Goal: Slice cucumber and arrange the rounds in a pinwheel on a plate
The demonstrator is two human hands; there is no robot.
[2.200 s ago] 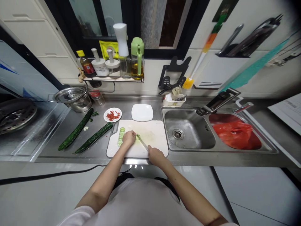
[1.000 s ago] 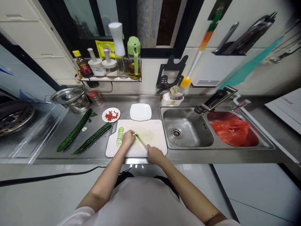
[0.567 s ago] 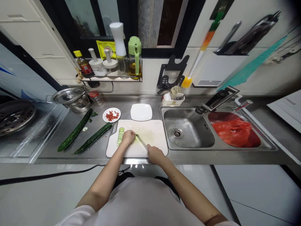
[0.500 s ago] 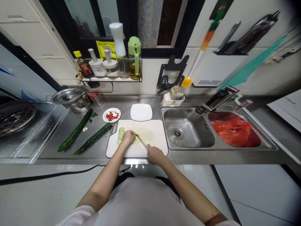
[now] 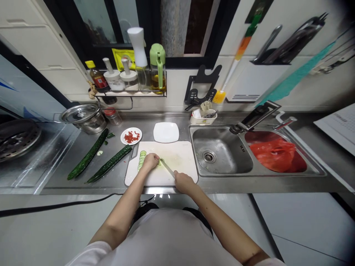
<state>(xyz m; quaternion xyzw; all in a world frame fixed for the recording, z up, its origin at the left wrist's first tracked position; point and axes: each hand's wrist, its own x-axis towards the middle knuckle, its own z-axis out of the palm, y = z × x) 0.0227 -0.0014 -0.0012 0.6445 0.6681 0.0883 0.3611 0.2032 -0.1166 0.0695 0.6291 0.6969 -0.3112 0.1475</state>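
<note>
On the white cutting board [image 5: 180,151], my right hand [image 5: 183,182] grips a kitchen knife [image 5: 167,168], its blade slanting up and left. My left hand [image 5: 151,161] is closed, fingertips pinching a thin green cucumber slice [image 5: 160,162] beside the blade's tip; the fingers partly hide it. Left of that hand, a row of overlapping cucumber slices [image 5: 142,157] runs along the board. Two whole dark green cucumbers lie on the steel counter: one cucumber [image 5: 109,164] close to the board, another cucumber [image 5: 88,155] farther left.
Behind the board sit a white square plate [image 5: 166,132] and a small plate [image 5: 124,141] of chopped red pieces. A double sink [image 5: 222,171] is to the right, a red plastic bag [image 5: 273,155] in its far basin. A lidded pot [image 5: 91,123] and a seasoning rack [image 5: 133,94] stand back left.
Almost nothing differs. The view has shifted very slightly; both hands, the knife and the slices keep nearly the same places on the board.
</note>
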